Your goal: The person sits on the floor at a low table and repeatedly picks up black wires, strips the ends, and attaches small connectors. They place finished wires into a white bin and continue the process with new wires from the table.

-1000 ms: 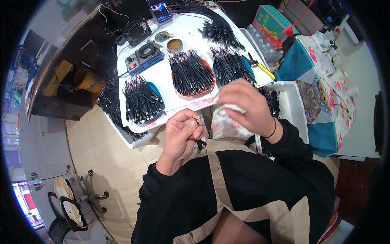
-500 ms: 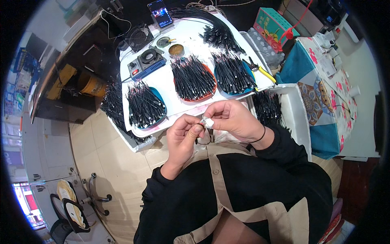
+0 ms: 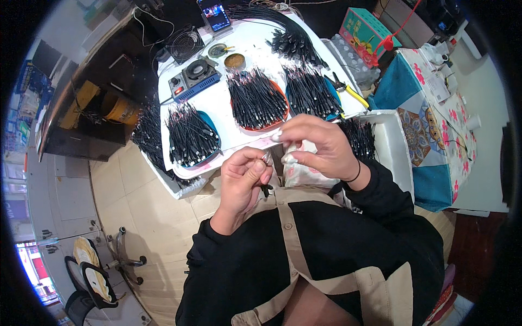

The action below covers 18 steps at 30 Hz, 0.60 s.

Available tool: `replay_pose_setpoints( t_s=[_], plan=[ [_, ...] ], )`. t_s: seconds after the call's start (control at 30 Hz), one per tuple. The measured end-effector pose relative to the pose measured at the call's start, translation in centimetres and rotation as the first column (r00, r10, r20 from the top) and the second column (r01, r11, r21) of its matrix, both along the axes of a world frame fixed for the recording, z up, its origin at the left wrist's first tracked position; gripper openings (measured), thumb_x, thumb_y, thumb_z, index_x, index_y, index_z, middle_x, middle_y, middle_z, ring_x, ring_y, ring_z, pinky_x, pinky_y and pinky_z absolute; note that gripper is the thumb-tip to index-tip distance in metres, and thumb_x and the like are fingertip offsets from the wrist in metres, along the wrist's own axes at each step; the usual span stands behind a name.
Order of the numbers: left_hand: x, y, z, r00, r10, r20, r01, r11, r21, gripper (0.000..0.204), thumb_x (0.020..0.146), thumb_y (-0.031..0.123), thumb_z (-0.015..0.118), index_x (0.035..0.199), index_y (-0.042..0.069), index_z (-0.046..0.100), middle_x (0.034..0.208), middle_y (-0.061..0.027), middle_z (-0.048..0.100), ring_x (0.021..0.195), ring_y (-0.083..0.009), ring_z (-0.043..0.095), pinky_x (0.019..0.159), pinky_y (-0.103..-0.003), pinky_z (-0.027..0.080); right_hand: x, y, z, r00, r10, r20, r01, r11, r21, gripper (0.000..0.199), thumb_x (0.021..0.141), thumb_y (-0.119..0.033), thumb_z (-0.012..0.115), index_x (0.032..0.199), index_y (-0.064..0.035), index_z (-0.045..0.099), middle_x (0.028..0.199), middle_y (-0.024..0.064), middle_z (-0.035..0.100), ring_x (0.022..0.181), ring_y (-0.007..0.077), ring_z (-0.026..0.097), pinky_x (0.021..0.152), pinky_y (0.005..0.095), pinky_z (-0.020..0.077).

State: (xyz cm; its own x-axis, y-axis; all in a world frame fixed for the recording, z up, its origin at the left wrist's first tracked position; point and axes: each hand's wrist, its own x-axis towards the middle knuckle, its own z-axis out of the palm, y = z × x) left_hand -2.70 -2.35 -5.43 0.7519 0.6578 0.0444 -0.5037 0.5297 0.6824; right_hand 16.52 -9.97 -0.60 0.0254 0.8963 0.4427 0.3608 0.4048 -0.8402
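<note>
My left hand (image 3: 242,176) is closed in a pinch on a thin black cable (image 3: 266,189). Silvery wire strands (image 3: 267,157) stick out above its thumb and forefinger, and a dark end hangs below the fist. Just to the right, my right hand (image 3: 323,146) is apart from the cable, thumb and forefinger spread with nothing seen between them. White coverings sit on those two fingertips. Beyond the hands, bundles of short black cables lie in an orange tray (image 3: 252,129), a blue tray at the right (image 3: 333,115) and a blue tray at the left (image 3: 209,120).
On the white table (image 3: 239,142) stand a small blue-sided heater (image 3: 199,81), a round tin (image 3: 235,61) and a propped phone (image 3: 216,16). Yellow-handled cutters (image 3: 356,98) lie at its right edge. Foam boxes with more cables flank it; a white foam box (image 3: 401,146) is at right.
My right hand has drawn away from the left, its thumb and forefinger parting from the wire end. My left hand keeps the cable, whose silvery strands now show.
</note>
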Motion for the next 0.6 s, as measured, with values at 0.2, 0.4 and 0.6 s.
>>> replay_pose_setpoints(
  t_s=[0.2,0.4,0.6],
  plan=[
    [0.2,-0.2,0.2,0.999,-0.019,0.031,0.018,1.0,0.007,0.015,0.088,0.003,0.063,0.1,-0.004,0.059,0.082,-0.01,0.061,0.064,-0.013,0.053,0.059,-0.023,0.043,0.2,1.4,0.6,0.971,0.075,0.229,-0.113,0.981,0.157,0.023,0.073,0.001,0.072,0.095,-0.0008,0.067,0.09,0.0107,0.065,0.082,0.0241,0.064,0.069,0.0313,0.0502],
    [0.3,-0.1,0.2,0.999,-0.032,0.014,0.032,0.999,0.038,0.013,0.088,0.001,0.062,0.099,-0.005,0.06,0.08,-0.0092,0.06,0.065,-0.0128,0.054,0.06,-0.023,0.045,0.3,1.6,0.4,0.96,0.088,0.265,-0.14,0.973,0.181,0.017,0.075,-0.001,0.07,0.092,-0.0024,0.064,0.086,0.0093,0.064,0.077,0.0248,0.063,0.067,0.0321,0.0499],
    [0.2,0.0,0.2,0.996,0.035,-0.084,-0.011,0.962,0.274,0.013,0.089,0.002,0.062,0.1,-0.005,0.062,0.08,-0.0082,0.06,0.067,-0.0114,0.056,0.062,-0.024,0.047,0.3,0.9,0.0,0.978,0.105,0.182,-0.116,0.992,0.049,0.013,0.08,-0.004,0.066,0.093,-0.0032,0.063,0.085,0.0098,0.062,0.075,0.0253,0.061,0.067,0.0322,0.0484]
  ],
)
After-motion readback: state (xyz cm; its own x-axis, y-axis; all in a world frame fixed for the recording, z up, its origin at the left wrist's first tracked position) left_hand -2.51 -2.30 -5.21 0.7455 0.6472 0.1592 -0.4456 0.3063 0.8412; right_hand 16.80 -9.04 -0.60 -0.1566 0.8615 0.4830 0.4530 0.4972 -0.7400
